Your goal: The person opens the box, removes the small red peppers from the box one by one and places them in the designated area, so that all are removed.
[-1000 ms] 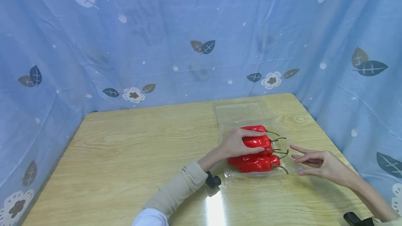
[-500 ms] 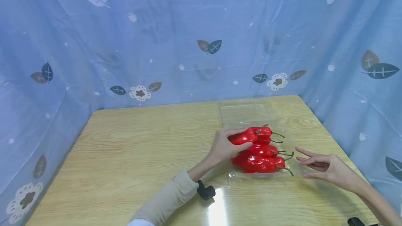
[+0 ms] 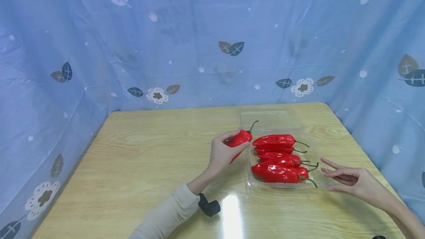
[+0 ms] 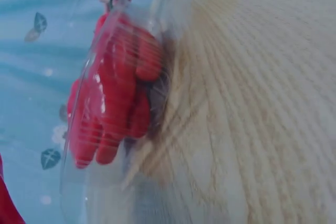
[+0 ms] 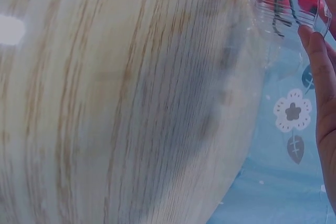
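Saw curtain [image 3: 186, 28], blue with leaf and flower prints, beyond far, left and right edges of table [image 3: 159, 150]. Logged table as pale wood grain, with both far corners in view. Found box [image 3: 252, 184], clear plastic, toward far right corner of table, open, with lid [image 3: 267, 119] folded out toward far edge. Noted sleeve [image 3: 176, 205], beige, on left forearm, over table. Counted at least four peppers [image 3: 275, 174], red, lying side by side in box with stems [image 3: 302, 144] toward right edge of table. Marked right hand [image 3: 356, 183] just by right side of box, with fingers loosely extended and thumb set apart, gripping nothing visible; could not tell if touching box rim. Marked left hand [image 3: 222, 152] near left side of box, narrowed, with thumb and fingers round one pepper [image 3: 241, 138]. Placed that pepper just left of box, tilted, with stem end up and toward far edge of table. Tagged black piece [image 3: 209, 206] at left wrist. Got blur in left wrist view, with red sliver [image 4: 7, 207] at lower left corner. Caught green stems close to right fingertips [image 5: 307, 34] in right wrist view.
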A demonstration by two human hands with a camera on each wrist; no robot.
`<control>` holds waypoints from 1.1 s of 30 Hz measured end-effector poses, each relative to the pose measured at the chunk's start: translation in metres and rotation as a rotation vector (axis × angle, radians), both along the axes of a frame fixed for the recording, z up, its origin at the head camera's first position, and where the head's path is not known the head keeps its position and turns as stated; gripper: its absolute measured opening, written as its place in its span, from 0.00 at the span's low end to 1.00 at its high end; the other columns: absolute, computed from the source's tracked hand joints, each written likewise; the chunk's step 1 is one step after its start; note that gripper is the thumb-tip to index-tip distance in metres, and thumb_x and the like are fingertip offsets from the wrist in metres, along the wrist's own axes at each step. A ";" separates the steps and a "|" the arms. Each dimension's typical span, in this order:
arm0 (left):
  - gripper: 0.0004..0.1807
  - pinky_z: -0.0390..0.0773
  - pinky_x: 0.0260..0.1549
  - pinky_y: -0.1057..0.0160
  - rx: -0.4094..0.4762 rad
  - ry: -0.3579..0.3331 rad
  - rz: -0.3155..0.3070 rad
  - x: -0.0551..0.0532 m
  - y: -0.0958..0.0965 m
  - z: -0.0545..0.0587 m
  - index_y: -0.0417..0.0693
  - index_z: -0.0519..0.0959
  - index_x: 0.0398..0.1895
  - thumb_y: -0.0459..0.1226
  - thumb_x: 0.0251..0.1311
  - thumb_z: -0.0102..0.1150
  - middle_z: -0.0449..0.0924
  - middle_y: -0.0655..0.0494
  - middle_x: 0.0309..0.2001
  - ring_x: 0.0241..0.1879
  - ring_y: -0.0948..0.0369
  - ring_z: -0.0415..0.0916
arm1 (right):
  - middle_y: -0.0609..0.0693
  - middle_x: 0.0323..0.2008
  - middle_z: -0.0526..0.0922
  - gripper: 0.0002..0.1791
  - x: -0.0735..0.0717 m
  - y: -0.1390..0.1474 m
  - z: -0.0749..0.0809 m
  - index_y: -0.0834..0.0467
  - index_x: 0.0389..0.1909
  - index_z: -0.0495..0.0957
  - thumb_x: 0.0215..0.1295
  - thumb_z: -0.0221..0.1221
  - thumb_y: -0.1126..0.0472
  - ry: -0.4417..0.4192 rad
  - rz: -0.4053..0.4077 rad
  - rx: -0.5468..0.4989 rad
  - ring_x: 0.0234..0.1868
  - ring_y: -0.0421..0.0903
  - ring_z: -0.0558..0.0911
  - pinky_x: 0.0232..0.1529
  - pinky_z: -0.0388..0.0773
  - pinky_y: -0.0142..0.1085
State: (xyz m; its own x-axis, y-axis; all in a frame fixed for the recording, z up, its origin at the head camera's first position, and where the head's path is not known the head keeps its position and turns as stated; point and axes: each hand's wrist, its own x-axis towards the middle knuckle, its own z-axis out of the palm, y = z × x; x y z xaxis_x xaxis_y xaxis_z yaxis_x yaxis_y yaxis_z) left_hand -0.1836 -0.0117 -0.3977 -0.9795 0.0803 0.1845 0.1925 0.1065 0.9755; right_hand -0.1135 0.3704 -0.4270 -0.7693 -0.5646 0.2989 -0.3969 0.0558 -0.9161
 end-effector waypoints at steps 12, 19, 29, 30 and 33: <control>0.23 0.81 0.39 0.64 0.125 -0.011 0.198 -0.027 0.000 -0.008 0.50 0.83 0.51 0.40 0.49 0.74 0.83 0.56 0.47 0.42 0.59 0.77 | 0.46 0.69 0.66 0.21 0.000 0.002 -0.002 0.80 0.49 0.73 0.51 0.56 0.87 -0.023 0.024 -0.035 0.60 0.41 0.75 0.48 0.77 0.35; 0.23 0.81 0.42 0.61 0.195 -0.024 0.240 -0.043 0.004 -0.012 0.46 0.81 0.53 0.36 0.51 0.72 0.81 0.49 0.49 0.46 0.54 0.76 | 0.43 0.68 0.67 0.19 0.001 0.001 -0.001 0.80 0.47 0.74 0.51 0.57 0.86 -0.032 -0.037 0.012 0.58 0.40 0.76 0.46 0.78 0.33; 0.24 0.81 0.42 0.61 0.251 -0.053 0.315 -0.059 0.006 -0.019 0.51 0.82 0.52 0.42 0.49 0.73 0.82 0.53 0.45 0.45 0.57 0.75 | 0.45 0.68 0.67 0.20 0.001 0.000 -0.002 0.80 0.48 0.73 0.51 0.56 0.87 -0.045 0.006 -0.039 0.59 0.41 0.75 0.47 0.78 0.35; 0.24 0.81 0.42 0.61 0.251 -0.053 0.322 -0.059 0.005 -0.020 0.51 0.83 0.52 0.42 0.49 0.73 0.82 0.53 0.45 0.45 0.57 0.75 | 0.45 0.68 0.67 0.20 0.001 0.000 -0.002 0.80 0.48 0.73 0.51 0.56 0.87 -0.048 0.009 -0.045 0.59 0.41 0.75 0.48 0.77 0.35; 0.25 0.81 0.43 0.59 0.257 -0.053 0.334 -0.062 0.005 -0.021 0.50 0.83 0.52 0.43 0.48 0.74 0.82 0.53 0.45 0.46 0.56 0.76 | 0.45 0.68 0.66 0.20 0.001 0.000 -0.001 0.81 0.48 0.73 0.52 0.56 0.87 -0.057 0.015 -0.050 0.60 0.41 0.75 0.48 0.77 0.35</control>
